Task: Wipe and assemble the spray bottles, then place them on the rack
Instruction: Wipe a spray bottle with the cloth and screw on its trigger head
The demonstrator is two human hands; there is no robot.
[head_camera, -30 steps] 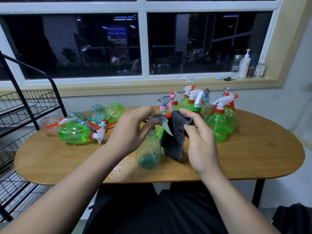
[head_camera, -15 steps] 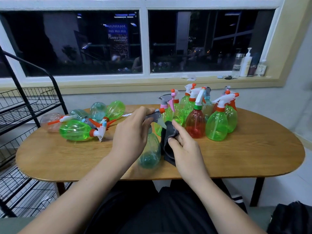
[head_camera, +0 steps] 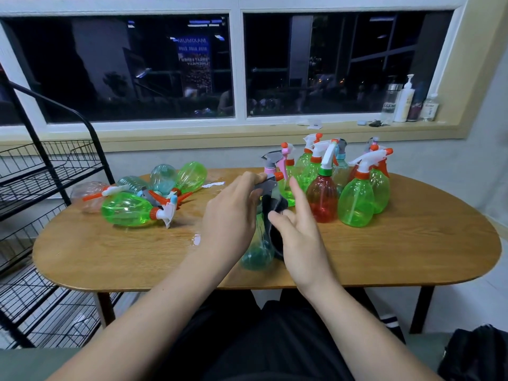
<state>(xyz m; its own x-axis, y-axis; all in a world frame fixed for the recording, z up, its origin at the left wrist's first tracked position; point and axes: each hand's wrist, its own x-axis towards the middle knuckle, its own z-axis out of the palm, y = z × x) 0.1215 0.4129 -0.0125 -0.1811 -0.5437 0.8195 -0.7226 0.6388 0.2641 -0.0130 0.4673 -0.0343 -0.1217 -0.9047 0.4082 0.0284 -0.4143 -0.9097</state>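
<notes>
Translucent teal plastic spray bottle [head_camera: 257,251]: base toward you, nozzle right.
Your left hand [head_camera: 231,213] grips its grey trigger head [head_camera: 265,185]; your right hand [head_camera: 305,237], fingers straight, presses a dark grey cloth [head_camera: 275,237] against it.

There are two hands, a left hand [head_camera: 231,215] and a right hand [head_camera: 299,237]. There is one dark cloth [head_camera: 275,235] and one teal bottle [head_camera: 255,254]. Five lying bottles [head_camera: 126,210] are on their sides. About nine standing bottles [head_camera: 356,204] crowd together; just one is a red bottle [head_camera: 321,199]. One table [head_camera: 384,257]. One black rack [head_camera: 41,166]. Four sill bottles [head_camera: 402,101] by the window.
</notes>
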